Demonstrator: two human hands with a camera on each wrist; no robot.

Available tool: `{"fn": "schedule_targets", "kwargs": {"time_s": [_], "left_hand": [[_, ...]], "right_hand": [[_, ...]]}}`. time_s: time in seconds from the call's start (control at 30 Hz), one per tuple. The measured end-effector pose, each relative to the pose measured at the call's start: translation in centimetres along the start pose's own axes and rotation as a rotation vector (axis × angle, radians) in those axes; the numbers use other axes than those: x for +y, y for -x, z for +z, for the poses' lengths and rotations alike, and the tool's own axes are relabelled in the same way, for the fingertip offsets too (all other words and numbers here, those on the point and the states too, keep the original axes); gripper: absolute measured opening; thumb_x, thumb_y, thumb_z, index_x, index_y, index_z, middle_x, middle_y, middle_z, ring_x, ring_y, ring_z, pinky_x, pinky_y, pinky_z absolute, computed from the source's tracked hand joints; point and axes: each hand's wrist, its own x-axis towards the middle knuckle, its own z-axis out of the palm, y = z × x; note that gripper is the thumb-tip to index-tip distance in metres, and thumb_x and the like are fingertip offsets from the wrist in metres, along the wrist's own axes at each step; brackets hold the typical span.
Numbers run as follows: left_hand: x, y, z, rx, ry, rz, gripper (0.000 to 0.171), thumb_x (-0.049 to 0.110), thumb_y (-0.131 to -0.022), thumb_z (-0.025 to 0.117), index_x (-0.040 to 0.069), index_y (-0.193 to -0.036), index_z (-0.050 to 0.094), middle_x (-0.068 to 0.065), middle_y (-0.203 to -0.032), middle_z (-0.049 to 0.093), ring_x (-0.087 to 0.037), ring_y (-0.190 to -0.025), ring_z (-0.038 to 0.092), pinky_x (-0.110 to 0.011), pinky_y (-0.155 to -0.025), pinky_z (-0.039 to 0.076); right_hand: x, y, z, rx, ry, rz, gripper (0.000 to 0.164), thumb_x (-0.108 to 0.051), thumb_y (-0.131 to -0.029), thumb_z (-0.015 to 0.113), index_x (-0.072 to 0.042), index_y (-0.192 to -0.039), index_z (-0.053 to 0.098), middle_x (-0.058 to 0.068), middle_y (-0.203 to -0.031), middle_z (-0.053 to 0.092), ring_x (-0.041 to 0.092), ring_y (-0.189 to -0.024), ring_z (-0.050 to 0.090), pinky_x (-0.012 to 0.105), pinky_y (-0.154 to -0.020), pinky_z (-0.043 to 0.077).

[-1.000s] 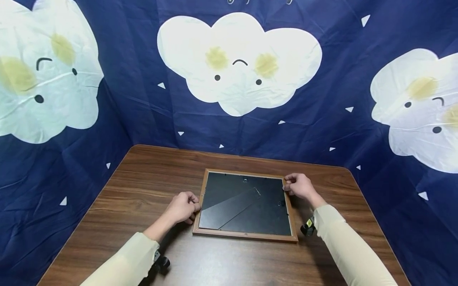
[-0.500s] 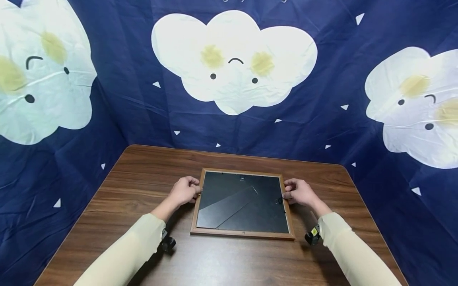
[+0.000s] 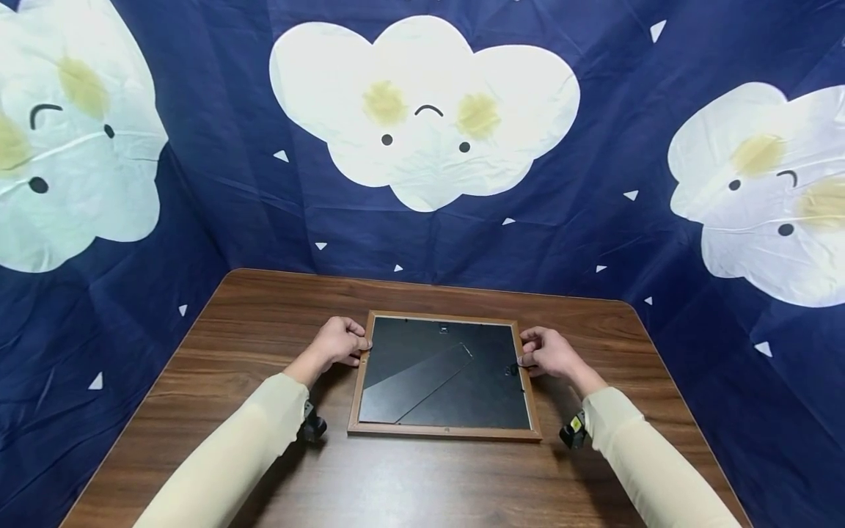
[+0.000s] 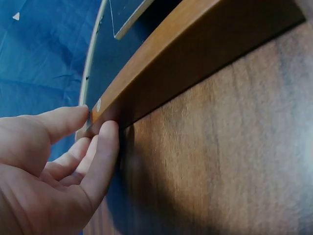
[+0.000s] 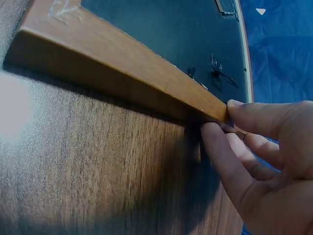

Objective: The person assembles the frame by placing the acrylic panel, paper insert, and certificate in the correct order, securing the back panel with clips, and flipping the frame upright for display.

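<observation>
A wooden picture frame [image 3: 444,432] lies back side up on the table, its black backing board [image 3: 409,337] facing me. A slanted stand flap [image 3: 416,385] lies flat against that board. My left hand [image 3: 338,342] pinches the frame's left side, thumb on top and fingers against the outer edge, as the left wrist view shows. On the opposite side my right hand [image 3: 551,353] holds the edge in the same way. Close to the right thumb [image 5: 244,110] sits a small black metal hanger [image 5: 220,71]. The frame's front is hidden underneath.
The brown wood-grain table [image 3: 264,308] has rounded far corners. Dark blue cloth [image 3: 251,183] with white clouds [image 3: 422,81] hangs behind it and along both sides. A small black camera [image 3: 312,425] is strapped at the left wrist, another black camera [image 3: 573,433] at the right.
My left hand has slid farther up the frame's left side, away from me. My right hand has come slightly nearer along the right side. The whole head view has shifted a little.
</observation>
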Motion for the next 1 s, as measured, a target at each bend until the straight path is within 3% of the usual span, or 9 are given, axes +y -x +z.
{"fn": "schedule_targets", "kwargs": {"time_s": [0.33, 0.47, 0.63, 1.0], "left_hand": [[1.1, -0.2, 0.3, 0.02, -0.15, 0.004, 0.029, -0.001, -0.086, 0.077, -0.006, -0.105, 0.056, -0.015, -0.093, 0.064, -0.019, -0.069, 0.069, -0.037, -0.062, 0.063], [1.2, -0.5, 0.4, 0.031, -0.213, -0.02, 0.024, 0.001, -0.085, 0.079, 0.003, -0.085, 0.055, -0.011, -0.085, 0.063, -0.017, -0.066, 0.069, -0.037, -0.061, 0.063], [1.5, -0.8, 0.5, 0.036, -0.265, -0.03, 0.045, 0.001, -0.082, 0.079, 0.014, -0.064, 0.04, -0.002, -0.065, 0.05, -0.015, -0.058, 0.065, -0.035, -0.059, 0.062], [1.8, -0.7, 0.7, 0.035, -0.291, -0.055, 0.044, 0.0, -0.083, 0.079, 0.013, -0.063, 0.042, -0.006, -0.071, 0.059, -0.016, -0.065, 0.067, -0.035, -0.061, 0.063]], "right_hand": [[-0.4, -0.1, -0.1, -0.002, 0.028, 0.017, 0.055, 0.01, -0.089, 0.07, 0.01, -0.138, 0.046, 0.013, -0.098, 0.055, 0.019, -0.077, 0.065, 0.043, -0.069, 0.063], [-0.5, -0.2, 0.0, -0.006, 0.047, 0.026, 0.055, 0.009, -0.089, 0.07, 0.009, -0.138, 0.046, 0.014, -0.1, 0.056, 0.019, -0.078, 0.065, 0.043, -0.07, 0.063], [-0.4, -0.2, 0.0, -0.01, 0.038, 0.02, 0.055, 0.009, -0.09, 0.07, 0.01, -0.138, 0.045, 0.014, -0.1, 0.055, 0.018, -0.077, 0.065, 0.043, -0.069, 0.063], [-0.2, -0.1, -0.1, -0.012, 0.027, 0.019, 0.054, 0.008, -0.091, 0.07, 0.008, -0.139, 0.046, 0.013, -0.099, 0.056, 0.02, -0.079, 0.065, 0.04, -0.068, 0.062]]}}
